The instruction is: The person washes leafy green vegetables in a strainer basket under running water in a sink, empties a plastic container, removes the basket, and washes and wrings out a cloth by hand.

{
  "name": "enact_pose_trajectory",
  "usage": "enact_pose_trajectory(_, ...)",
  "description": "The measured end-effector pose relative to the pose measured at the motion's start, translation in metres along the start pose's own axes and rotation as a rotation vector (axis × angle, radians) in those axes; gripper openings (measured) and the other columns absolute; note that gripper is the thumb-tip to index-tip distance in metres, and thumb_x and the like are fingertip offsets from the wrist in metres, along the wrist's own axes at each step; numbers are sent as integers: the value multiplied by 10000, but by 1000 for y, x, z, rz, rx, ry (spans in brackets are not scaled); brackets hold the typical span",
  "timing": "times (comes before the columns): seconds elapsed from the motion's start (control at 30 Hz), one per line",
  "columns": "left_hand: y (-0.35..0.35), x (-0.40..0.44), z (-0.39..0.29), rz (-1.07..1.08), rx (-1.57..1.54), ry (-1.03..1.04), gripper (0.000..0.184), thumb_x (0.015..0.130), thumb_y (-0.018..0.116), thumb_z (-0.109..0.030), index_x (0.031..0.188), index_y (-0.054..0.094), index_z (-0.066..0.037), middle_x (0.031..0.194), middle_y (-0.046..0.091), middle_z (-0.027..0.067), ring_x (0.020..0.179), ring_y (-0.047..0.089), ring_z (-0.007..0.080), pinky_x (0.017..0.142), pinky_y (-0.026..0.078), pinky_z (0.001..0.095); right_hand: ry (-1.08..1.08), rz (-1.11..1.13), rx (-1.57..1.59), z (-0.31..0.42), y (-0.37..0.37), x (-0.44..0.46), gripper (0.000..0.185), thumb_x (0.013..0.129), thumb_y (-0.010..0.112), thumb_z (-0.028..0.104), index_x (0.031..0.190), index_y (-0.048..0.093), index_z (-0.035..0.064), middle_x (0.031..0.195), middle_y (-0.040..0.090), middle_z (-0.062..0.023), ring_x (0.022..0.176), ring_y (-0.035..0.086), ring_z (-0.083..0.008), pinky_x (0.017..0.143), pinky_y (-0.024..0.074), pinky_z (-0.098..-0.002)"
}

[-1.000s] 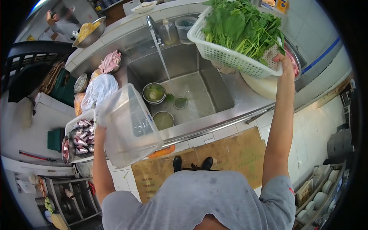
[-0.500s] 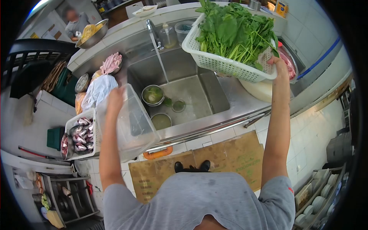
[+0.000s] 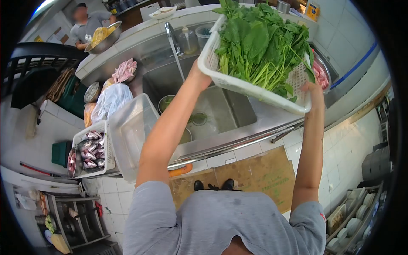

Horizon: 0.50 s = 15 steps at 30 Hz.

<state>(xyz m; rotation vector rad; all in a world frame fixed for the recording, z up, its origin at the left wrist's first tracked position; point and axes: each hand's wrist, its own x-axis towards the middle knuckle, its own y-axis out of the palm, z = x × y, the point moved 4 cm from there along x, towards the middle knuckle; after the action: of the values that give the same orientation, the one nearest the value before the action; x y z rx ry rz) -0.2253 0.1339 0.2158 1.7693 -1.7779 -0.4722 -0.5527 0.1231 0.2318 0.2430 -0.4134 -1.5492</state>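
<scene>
A white perforated basket [image 3: 255, 90] heaped with leafy green vegetables [image 3: 259, 42] is held up between my hands, over the right side of the steel sink [image 3: 221, 110]. My left hand [image 3: 200, 76] grips its left end. On the right end, my right hand [image 3: 312, 87] is closed around the rim. Water runs from the faucet [image 3: 171, 36] into the sink. Behind my left forearm, a bowl with greens [image 3: 165, 102] shows only in part. A clear plastic bin [image 3: 134, 127] stands on the counter left of the sink.
Left on the counter are a basket of fish [image 3: 91, 148], a pale plastic bag [image 3: 111, 102] and a bowl of pinkish pieces [image 3: 124, 70]. A metal bowl of raw meat [image 3: 321, 74] sits at right. Beyond the ledge stands another person [image 3: 87, 27] near a large bowl [image 3: 106, 40].
My left hand has left the clear bin and moved right onto the basket's left end. The basket has shifted slightly nearer to me. The other person has moved a little.
</scene>
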Motion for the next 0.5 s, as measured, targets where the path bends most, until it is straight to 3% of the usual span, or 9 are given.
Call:
enact_pose_trajectory(0.07, -6, -31, -16, -27, 51, 66, 344, 903, 431, -202, 1182, 479, -6, 1132, 538, 105, 998, 530, 217, 863, 444, 349, 0, -5, -77, -1, 3, -10, 646, 515, 451, -64, 1152, 524, 14, 807, 578, -82, 625, 544, -178, 587, 462, -271)
enact_pose_trajectory(0.1, -9, -49, -27, -99, 84, 80, 344, 901, 437, -213, 1172, 488, -8, 1118, 549, 107, 996, 535, 217, 865, 443, 352, 1, 42, -122, -3, 2, -10, 579, 557, 454, -64, 1130, 507, -8, 871, 594, -95, 703, 578, -176, 624, 485, -261)
enact_pose_trajectory(0.2, -32, -101, -65, -249, 105, 62, 355, 891, 448, -250, 1149, 510, -14, 1083, 579, 112, 993, 549, 223, 881, 434, 368, -8, 109, -116, 6, 48, -41, 594, 556, 455, -65, 1145, 505, -6, 866, 591, -91, 677, 559, -147, 590, 457, -232)
enact_pose_trajectory(0.27, -55, -136, -93, -310, 200, 126, 371, 885, 450, -270, 1147, 513, -16, 1083, 584, 116, 985, 559, 235, 883, 434, 382, -4, 177, -10, 2, 84, -55, 696, 517, 474, -88, 1203, 516, 19, 803, 579, -57, 599, 508, -119, 552, 410, -197)
enact_pose_trajectory(0.33, -74, -176, -122, -185, 134, 171, 363, 887, 441, -260, 1144, 516, -15, 1084, 584, 122, 969, 566, 244, 862, 449, 386, -14, 289, -33, -4, 115, -66, 715, 520, 480, -94, 1225, 502, 26, 813, 581, -54, 612, 514, -115, 559, 414, -197)
enact_pose_trajectory(0.4, -87, -210, -155, -456, 269, 241, 485, 892, 422, -377, 1173, 488, 13, 1085, 577, 146, 956, 570, 254, 842, 460, 378, 43, 370, 20, -16, 152, -84, 722, 528, 482, -101, 1239, 489, 23, 814, 581, -51, 615, 518, -108, 560, 415, -198)
enact_pose_trajectory(0.5, -76, -264, -183, -471, 194, 176, 701, 863, 357, -585, 1237, 442, 2, 1070, 572, 133, 922, 575, 254, 818, 466, 337, 156, 479, 19, -52, 197, -106, 735, 539, 493, -110, 1263, 465, 15, 854, 591, -63, 618, 520, -93, 560, 418, -199)
